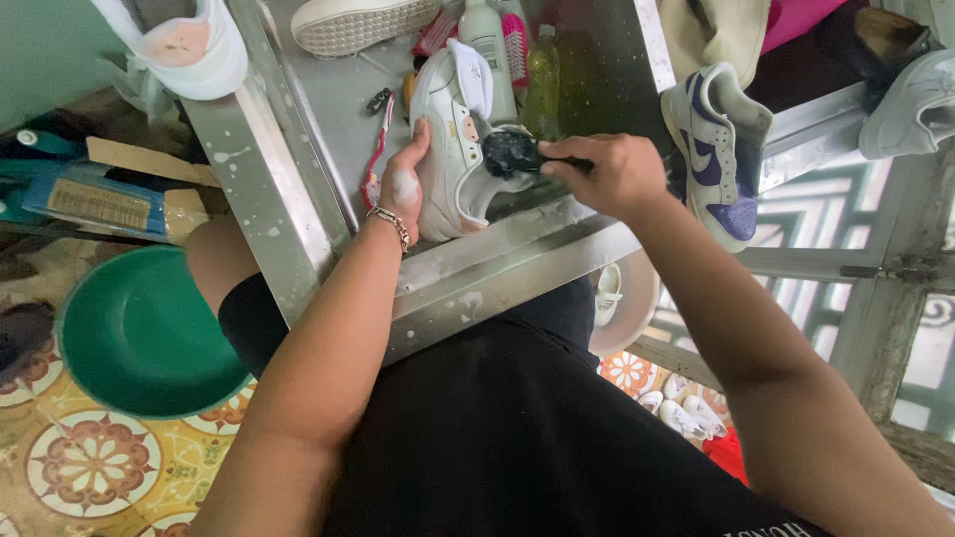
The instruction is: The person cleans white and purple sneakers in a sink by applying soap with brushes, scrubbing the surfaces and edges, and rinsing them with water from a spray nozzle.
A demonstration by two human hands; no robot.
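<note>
Head view, from the left: the left hand (pixel 403 189) is clamped on the flank of a white sneaker (pixel 453 149) that lies on its side on the steel tray (pixel 298 189), thumb over the upper, soap foam on the knuckles. Just left of that grip lies a red toothbrush (pixel 378 154) — apart from the hand. Right of it, the black brush (pixel 512 152) sits against the shoe's heel opening, its handle closed inside the right hand (pixel 612 174), fingers wrapped fully around. Judged from this, good scrubbing wants the left hand to press the shoe firmly into the tray so it cannot skid, with short strokes away from that hand. Beyond the brush grip, bottles (pixel 517 60) stand close — a wide stroke could knock them. Further right rests a purple-and-white sneaker (pixel 721 149).
</note>
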